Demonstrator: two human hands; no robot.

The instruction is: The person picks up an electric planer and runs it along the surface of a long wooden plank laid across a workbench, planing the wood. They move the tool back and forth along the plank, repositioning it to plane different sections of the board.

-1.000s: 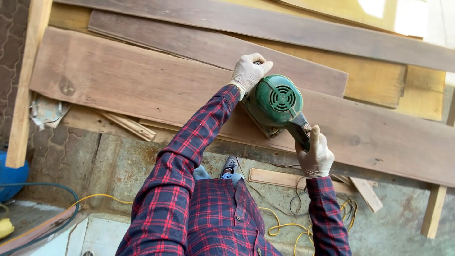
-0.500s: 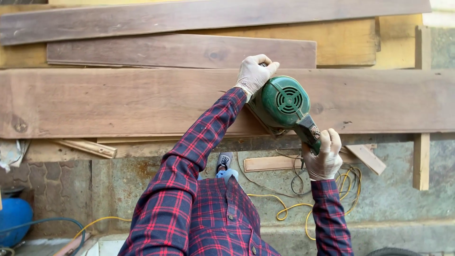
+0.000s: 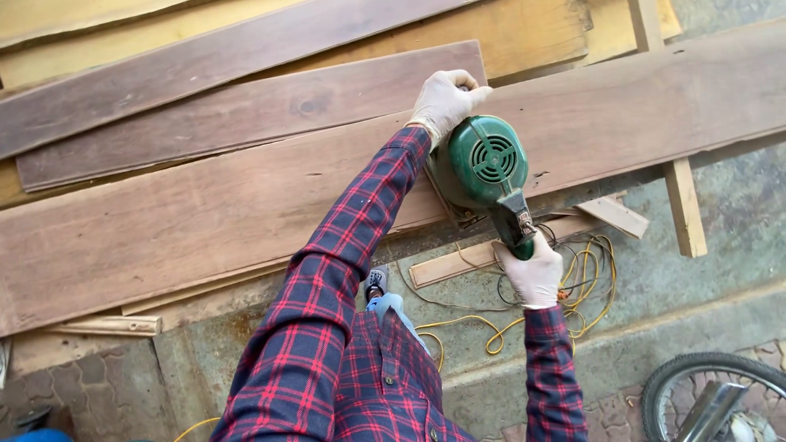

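Rough concrete ground (image 3: pixel 696 327) runs under the scene, with a bicycle wheel (image 3: pixel 720 393) at the lower right corner and a tangle of yellow cable (image 3: pixel 573 286) lying beside a short wooden offcut (image 3: pixel 458 263). Nearest the camera, the person's red plaid shirt (image 3: pixel 360 385) fills the lower middle, both sleeves reaching forward. The right hand (image 3: pixel 534 274), in a pale glove, is closed around the dark rear handle of a green electric sander (image 3: pixel 481 168), while the gloved left hand (image 3: pixel 446 100) presses down over the front of the tool's round housing. The sander sits on the near edge of a long brown plank (image 3: pixel 205 213), which lies slanted across a wooden support leg (image 3: pixel 684 205). Beyond it rest a narrower dark board (image 3: pixel 246 123), another long board (image 3: pixel 205 65) and paler yellowish boards (image 3: pixel 524 33) at the far side. The sander looks hard, fairly heavy and prone to vibrate, so the two-handed grip seems apt: rear handle for steering, the domed top for downward pressure. The plank appears stiff and heavy, unlikely to shift. Compared with half a second ago, the planks now tilt across the view instead of lying level, the wheel has come into sight, and both hands keep the same hold on the sander at the plank's edge.
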